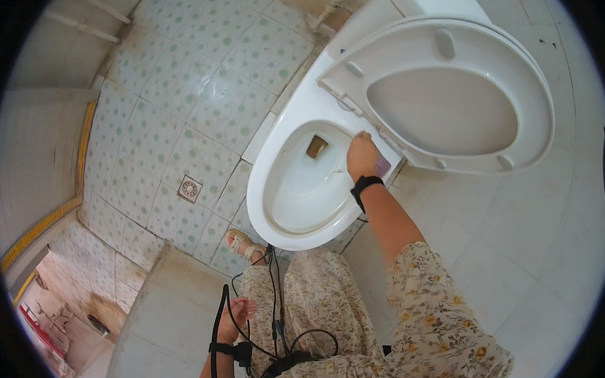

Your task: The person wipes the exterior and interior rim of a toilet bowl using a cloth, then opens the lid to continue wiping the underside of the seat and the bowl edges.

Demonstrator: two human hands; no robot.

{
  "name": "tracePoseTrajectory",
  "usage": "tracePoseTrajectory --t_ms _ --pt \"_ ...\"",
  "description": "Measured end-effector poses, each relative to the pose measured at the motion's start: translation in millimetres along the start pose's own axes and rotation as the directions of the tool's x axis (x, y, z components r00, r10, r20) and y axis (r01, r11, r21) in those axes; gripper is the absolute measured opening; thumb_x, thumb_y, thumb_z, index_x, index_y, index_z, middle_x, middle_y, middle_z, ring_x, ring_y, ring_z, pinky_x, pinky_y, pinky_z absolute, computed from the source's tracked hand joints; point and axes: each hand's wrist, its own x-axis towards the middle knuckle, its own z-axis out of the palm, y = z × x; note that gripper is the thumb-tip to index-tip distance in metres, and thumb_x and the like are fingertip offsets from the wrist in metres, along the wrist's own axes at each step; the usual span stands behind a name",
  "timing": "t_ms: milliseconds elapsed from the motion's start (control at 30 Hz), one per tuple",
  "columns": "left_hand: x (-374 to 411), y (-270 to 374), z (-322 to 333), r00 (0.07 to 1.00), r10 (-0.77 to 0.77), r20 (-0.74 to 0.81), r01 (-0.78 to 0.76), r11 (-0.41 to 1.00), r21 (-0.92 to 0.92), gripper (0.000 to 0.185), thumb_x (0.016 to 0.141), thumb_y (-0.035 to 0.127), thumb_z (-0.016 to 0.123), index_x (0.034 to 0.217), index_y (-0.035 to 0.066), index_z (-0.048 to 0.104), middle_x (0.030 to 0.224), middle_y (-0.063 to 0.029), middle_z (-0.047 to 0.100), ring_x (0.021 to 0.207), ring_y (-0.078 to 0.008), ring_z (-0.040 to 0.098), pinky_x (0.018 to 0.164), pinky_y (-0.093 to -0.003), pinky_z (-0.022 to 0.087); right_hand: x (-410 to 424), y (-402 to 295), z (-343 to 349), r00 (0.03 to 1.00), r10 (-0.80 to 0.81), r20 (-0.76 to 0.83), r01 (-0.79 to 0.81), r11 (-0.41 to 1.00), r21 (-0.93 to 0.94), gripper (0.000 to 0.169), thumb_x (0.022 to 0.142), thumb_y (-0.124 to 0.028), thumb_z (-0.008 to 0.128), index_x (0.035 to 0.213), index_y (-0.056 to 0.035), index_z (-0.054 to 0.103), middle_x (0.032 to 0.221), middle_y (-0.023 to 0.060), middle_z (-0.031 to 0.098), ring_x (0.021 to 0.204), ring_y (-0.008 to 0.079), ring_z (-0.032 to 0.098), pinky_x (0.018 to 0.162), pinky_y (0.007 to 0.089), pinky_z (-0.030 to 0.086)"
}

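My right hand [362, 156] is on the right rear rim of a white ceramic toilet bowl [268, 190], its fingers closed on a pinkish-purple cloth [382, 165]. Most of the cloth is hidden under the hand. The toilet seat and lid [441, 112] are raised behind it. Brownish marks show inside the bowl, around the dark outlet [316, 146]. Down by my left thigh, my left hand [238, 313] hangs with loosely bent fingers and nothing visible in it. Black cables [274, 301] pass close beside that hand.
A square floor drain [189, 189] lies in the green-dotted floor tiles [163, 139] to the left. White tiled wall [491, 231] rises close on the right. A low wall [161, 317] stands at lower left. Pipes [330, 10] run behind the toilet tank [441, 0].
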Motion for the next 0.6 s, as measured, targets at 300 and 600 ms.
tracePoseTrajectory --t_ms 300,600 --pt "-2 13 12 1.0 0.007 -0.005 -0.007 1.0 0.004 0.025 0.085 0.023 0.058 0.102 0.006 0.052 0.098 -0.0119 0.061 0.089 -0.0229 0.061 0.076 -0.0316 0.049 19 -12 51 0.996 0.025 -0.082 -0.031 0.997 -0.072 0.01 0.078 -0.007 0.054 0.084 0.0003 0.059 0.081 0.012 0.056 0.08 0.0249 0.061 0.064 0.028 0.052" --pt "6 4 -3 1.0 -0.005 0.03 0.006 0.998 -0.056 0.026 0.085 0.022 0.058 0.103 0.005 0.052 0.1 -0.0145 0.061 0.088 -0.0229 0.061 0.076 -0.0324 0.05 34 -74 17 0.992 -0.098 -0.076 0.089 0.989 -0.122 0.011 0.077 -0.013 0.055 0.078 -0.0058 0.063 0.087 0.0119 0.055 0.081 0.0215 0.059 0.068 0.0268 0.049"
